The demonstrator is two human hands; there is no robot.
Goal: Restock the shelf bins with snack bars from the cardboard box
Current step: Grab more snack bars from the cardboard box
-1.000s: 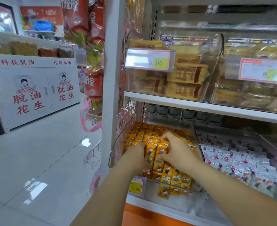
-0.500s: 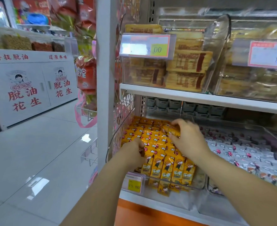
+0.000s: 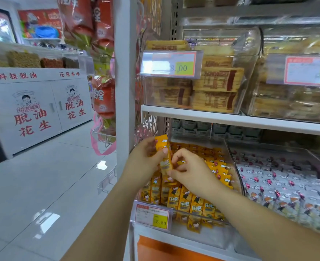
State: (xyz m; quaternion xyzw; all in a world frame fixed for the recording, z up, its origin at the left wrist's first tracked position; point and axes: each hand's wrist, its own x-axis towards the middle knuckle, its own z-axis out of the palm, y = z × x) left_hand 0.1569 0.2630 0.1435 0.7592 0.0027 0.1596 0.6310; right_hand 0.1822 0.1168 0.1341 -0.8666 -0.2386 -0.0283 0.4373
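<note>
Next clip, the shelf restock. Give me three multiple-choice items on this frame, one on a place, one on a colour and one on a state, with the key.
1. Where is the held snack bar?
A. on the floor
B. above the bin of yellow bars on the lower shelf
C. inside the upper-shelf bin

2. The packets in the bin to the right of that one are mostly:
A. white
B. green
C. black

3. The left hand is:
A. flat on the shelf
B. out of view
C. gripping the bar

Key:
1 B: the bar stands over the yellow bin that carries the 15.80 price tag.
2 A: the wrappers are pale with small red marks.
3 C: its fingers curl round the bar, while the right hand pinches the lower end.
</note>
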